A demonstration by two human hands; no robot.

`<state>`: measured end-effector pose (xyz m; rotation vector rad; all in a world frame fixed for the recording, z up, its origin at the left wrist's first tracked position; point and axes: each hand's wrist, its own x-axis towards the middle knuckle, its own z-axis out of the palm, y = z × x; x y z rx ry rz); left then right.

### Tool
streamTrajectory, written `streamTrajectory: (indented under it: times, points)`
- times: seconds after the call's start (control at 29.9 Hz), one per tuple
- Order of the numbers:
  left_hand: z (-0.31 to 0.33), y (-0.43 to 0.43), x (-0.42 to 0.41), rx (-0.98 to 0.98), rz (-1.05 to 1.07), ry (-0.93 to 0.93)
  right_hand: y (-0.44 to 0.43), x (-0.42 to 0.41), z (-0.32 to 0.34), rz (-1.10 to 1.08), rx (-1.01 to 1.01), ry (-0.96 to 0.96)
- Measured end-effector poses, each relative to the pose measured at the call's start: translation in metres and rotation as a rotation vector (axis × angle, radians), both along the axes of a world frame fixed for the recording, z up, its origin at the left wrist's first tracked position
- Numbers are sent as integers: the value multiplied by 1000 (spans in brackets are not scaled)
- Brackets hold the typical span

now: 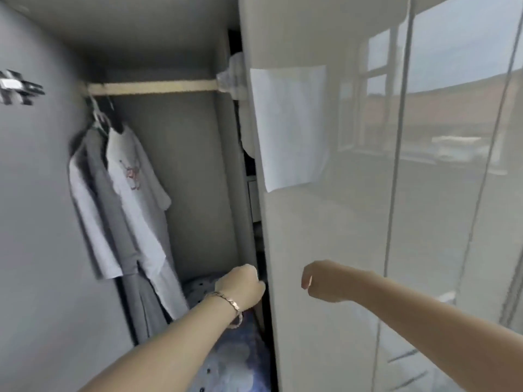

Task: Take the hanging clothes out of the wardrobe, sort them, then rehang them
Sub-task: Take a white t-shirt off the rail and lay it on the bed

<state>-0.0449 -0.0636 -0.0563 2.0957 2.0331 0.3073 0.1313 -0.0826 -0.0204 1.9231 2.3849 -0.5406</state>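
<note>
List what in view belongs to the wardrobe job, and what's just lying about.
Job: rail; hangers; printed T-shirt; grey garment; pale shirt; door, its edge gripped by the left hand.
Lying about: paper on the door; patterned bedding low in the wardrobe; white bundle by the rail's right end.

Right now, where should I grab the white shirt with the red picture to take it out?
Probably grip the white shirt by its dark hanger at the collar, coming from the right: the rail is bare there, while a grey garment crowds its left.
</note>
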Motion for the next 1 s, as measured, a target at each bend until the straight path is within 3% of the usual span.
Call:
streamTrajectory:
  times: [0.13, 0.44, 0.57, 0.74, 0.84, 1.0]
  points:
    - [35, 19, -55, 45, 211, 10, 63, -54, 30, 176, 51, 84]
    - [86, 30, -181, 121, 601, -69, 124, -206, 85, 347, 222, 555]
    - [97, 46, -222, 126, 648, -104, 150, -281, 119, 399, 265, 666]
    - [101, 85, -254, 133, 623, -124, 194, -367, 174, 308, 262, 785]
    - [94, 106, -262, 134, 637, -25, 221, -400, 187, 222, 237, 810]
    - [97, 122, -272, 136, 636, -42, 259, -425, 194, 141, 161, 846]
